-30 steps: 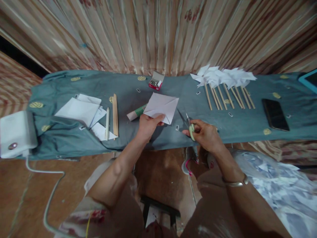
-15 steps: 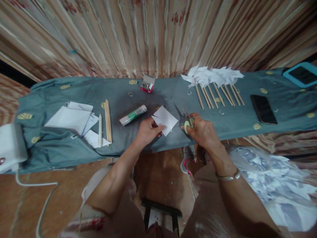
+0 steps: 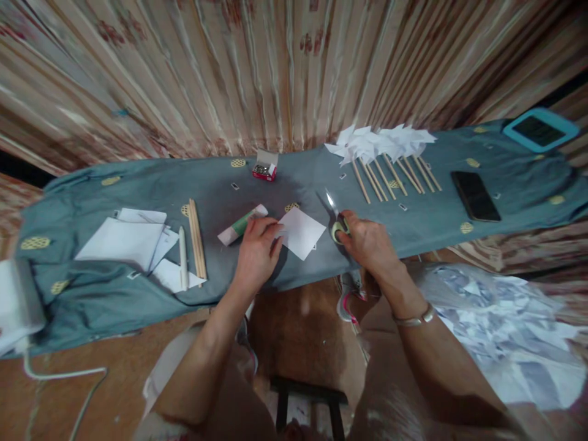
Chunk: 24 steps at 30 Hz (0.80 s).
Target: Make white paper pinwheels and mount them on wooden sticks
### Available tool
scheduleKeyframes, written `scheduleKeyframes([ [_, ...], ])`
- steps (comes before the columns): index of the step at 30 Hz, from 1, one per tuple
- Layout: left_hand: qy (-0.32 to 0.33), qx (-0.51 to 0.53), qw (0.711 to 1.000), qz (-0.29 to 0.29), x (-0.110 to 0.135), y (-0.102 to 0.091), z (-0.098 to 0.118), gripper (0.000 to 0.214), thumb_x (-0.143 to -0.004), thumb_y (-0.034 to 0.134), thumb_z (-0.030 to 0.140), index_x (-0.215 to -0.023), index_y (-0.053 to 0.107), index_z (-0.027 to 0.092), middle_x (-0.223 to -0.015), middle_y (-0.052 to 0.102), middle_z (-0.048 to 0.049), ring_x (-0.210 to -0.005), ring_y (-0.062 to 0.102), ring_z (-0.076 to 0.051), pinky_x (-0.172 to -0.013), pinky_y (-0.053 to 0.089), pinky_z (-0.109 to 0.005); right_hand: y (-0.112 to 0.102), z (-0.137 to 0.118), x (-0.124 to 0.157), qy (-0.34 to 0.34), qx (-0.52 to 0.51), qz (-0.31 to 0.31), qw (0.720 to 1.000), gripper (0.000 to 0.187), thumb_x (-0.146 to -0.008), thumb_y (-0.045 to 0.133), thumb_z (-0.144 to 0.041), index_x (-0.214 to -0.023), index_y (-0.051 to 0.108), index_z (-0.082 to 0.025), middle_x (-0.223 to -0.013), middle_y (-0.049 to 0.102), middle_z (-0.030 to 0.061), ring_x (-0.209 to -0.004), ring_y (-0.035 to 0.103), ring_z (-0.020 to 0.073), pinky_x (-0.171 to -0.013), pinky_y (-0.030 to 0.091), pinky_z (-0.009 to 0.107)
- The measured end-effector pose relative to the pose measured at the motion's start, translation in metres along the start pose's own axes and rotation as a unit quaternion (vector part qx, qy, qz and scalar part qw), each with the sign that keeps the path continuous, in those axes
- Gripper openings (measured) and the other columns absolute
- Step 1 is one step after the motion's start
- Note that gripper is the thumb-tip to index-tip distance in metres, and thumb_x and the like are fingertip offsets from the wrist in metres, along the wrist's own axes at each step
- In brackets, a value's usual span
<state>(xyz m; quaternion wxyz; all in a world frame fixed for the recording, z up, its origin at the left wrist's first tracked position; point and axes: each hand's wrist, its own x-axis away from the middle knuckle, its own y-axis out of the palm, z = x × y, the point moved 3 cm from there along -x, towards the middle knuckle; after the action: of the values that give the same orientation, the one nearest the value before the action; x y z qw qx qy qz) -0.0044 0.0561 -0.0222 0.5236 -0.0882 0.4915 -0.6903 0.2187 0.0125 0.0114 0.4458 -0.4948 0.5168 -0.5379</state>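
Note:
A white square of paper (image 3: 304,234) lies on the cloth-covered table between my hands. My left hand (image 3: 260,252) is at the paper's left corner, its fingers apart. Whether a fingertip touches the corner is hard to tell. Just behind that hand lies a glue stick (image 3: 239,228) with a green label, partly covered by the fingers. My right hand (image 3: 370,240) grips the scissors (image 3: 339,229) by their pale green handles, to the right of the paper. Their blades point away from me and look closed.
White paper pinwheels (image 3: 379,144) on wooden sticks line the back right, near a black phone (image 3: 476,196) and a blue-framed device (image 3: 541,130). A small red box (image 3: 265,168) holds metal pins. Sticks (image 3: 196,239), a white pen-like stick (image 3: 183,257) and a paper stack (image 3: 122,242) lie left.
My left hand has let go of the paper and shifted left toward the glue stick. The paper now lies flat. The scissors stay in my right hand. The whole view has tilted slightly.

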Motion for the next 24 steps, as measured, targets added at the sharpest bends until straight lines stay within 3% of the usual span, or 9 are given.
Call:
scheduleKeyframes([
  [5, 0.027, -0.046, 0.996, -0.065, 0.006, 0.016, 0.004, 0.025, -0.094, 0.049, 0.019, -0.109, 0.069, 0.015, -0.115, 0.068, -0.0121, -0.107, 0.056, -0.028, -0.087, 0.046, -0.042, 0.002, 0.001, -0.005, 0.027, 0.022, -0.004, 0.999, 0.041, -0.093, 0.055, -0.026, -0.128, 0.053, -0.006, -0.089, 0.075, 0.0196, -0.086, 0.073, 0.0326, -0.071, 0.048, 0.035],
  [10, 0.043, -0.067, 0.995, -0.055, 0.012, 0.015, 0.001, 0.025, -0.096, 0.051, 0.02, -0.113, 0.067, 0.016, -0.116, 0.069, -0.0103, -0.109, 0.057, -0.027, -0.091, 0.041, -0.043, 0.004, 0.003, -0.006, 0.036, 0.03, -0.006, 0.999, 0.035, -0.093, 0.055, -0.028, -0.124, 0.058, -0.012, -0.094, 0.075, 0.0166, -0.085, 0.072, 0.0317, -0.068, 0.047, 0.036],
  [15, 0.059, -0.073, 0.995, -0.041, 0.014, 0.016, 0.002, 0.026, -0.097, 0.048, 0.021, -0.114, 0.067, 0.015, -0.116, 0.07, -0.0112, -0.11, 0.058, -0.027, -0.093, 0.039, -0.043, 0.004, 0.003, -0.002, -0.002, 0.021, 0.034, 0.999, 0.027, -0.092, 0.051, -0.024, -0.109, 0.068, -0.012, -0.099, 0.073, 0.02, -0.095, 0.065, 0.0363, -0.078, 0.049, 0.043],
  [17, 0.058, -0.073, 0.995, -0.037, 0.014, 0.016, 0.003, 0.027, -0.098, 0.047, 0.021, -0.114, 0.067, 0.015, -0.117, 0.069, -0.0115, -0.112, 0.057, -0.027, -0.095, 0.039, -0.044, 0.004, 0.001, -0.001, -0.017, -0.017, 0.082, 0.996, 0.028, -0.093, 0.048, -0.024, -0.107, 0.069, -0.012, -0.103, 0.072, 0.0211, -0.099, 0.063, 0.0369, -0.085, 0.049, 0.047],
  [20, 0.06, -0.072, 0.995, -0.042, 0.014, 0.017, 0.006, 0.027, -0.098, 0.047, 0.021, -0.116, 0.067, 0.016, -0.121, 0.068, -0.0116, -0.116, 0.056, -0.027, -0.097, 0.039, -0.044, 0.011, -0.007, -0.006, -0.043, -0.131, 0.166, 0.976, 0.035, -0.095, 0.047, -0.031, -0.119, 0.065, -0.013, -0.117, 0.07, 0.0189, -0.107, 0.062, 0.034, -0.095, 0.049, 0.049],
  [24, 0.051, -0.083, 0.993, -0.062, 0.013, 0.018, 0.008, 0.03, -0.096, 0.048, 0.02, -0.122, 0.064, 0.015, -0.126, 0.065, -0.0128, -0.119, 0.053, -0.028, -0.098, 0.04, -0.044, 0.03, -0.026, -0.022, -0.059, -0.239, 0.195, 0.949, 0.053, -0.088, 0.06, -0.049, -0.127, 0.059, -0.015, -0.126, 0.067, 0.0175, -0.118, 0.059, 0.0335, -0.102, 0.047, 0.051],
])
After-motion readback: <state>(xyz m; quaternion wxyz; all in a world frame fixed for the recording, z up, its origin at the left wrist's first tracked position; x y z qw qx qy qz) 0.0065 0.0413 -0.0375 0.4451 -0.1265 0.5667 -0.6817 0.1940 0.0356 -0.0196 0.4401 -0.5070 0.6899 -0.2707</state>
